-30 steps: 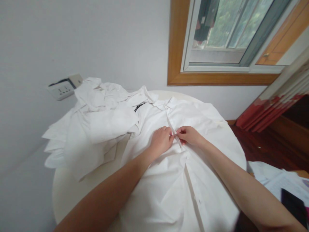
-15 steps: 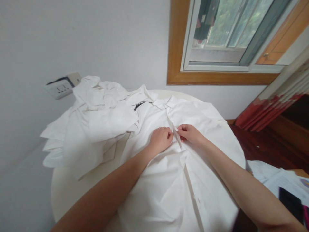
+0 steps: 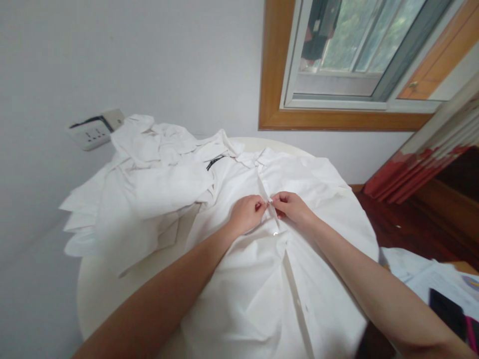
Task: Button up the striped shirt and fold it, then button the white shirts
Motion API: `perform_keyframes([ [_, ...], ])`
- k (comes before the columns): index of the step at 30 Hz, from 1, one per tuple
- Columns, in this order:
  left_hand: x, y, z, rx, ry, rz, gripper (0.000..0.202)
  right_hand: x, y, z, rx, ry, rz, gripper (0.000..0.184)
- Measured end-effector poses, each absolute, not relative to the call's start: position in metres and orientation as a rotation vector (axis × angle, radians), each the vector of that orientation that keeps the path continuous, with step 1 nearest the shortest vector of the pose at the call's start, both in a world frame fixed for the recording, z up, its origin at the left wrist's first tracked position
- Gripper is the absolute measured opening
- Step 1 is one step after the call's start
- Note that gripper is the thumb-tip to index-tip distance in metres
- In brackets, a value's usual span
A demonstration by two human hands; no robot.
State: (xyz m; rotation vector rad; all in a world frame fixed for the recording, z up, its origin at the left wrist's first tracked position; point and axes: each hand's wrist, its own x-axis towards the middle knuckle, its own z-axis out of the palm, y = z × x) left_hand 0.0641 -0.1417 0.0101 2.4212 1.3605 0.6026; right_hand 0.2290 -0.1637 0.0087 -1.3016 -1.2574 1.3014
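Note:
A white button-up shirt (image 3: 247, 289) lies spread over a round cream table (image 3: 101, 294), its collar toward the wall. Along its front opening, my left hand (image 3: 248, 213) pinches the placket edge from the left. My right hand (image 3: 291, 205) grips the opposite edge between thumb and fingertips, and the two sets of fingertips nearly meet. Whether a button is between them is too small to tell. Below my hands the lower front hangs apart, with small buttons showing along the gap.
More white garments (image 3: 160, 184) are heaped on the table's left side, near a wall socket (image 3: 92, 132). A wood-framed window (image 3: 337, 119) is ahead. At right are a red and white curtain (image 3: 396, 172), papers (image 3: 434, 274) and a dark phone-like object (image 3: 447, 309).
My fingertips have come closer together at the placket, the left hand shifting slightly. The shirt and garment heap look nearly the same.

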Motion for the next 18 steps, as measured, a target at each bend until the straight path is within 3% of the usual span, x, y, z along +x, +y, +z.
perform_keyframes([
  [18, 0.0625, -0.1374, 0.0044, 2.388, 1.328, 0.649, 0.024, 0.2323, -0.1635, 0.0078, -1.268, -1.444, 1.271, 0.014],
])
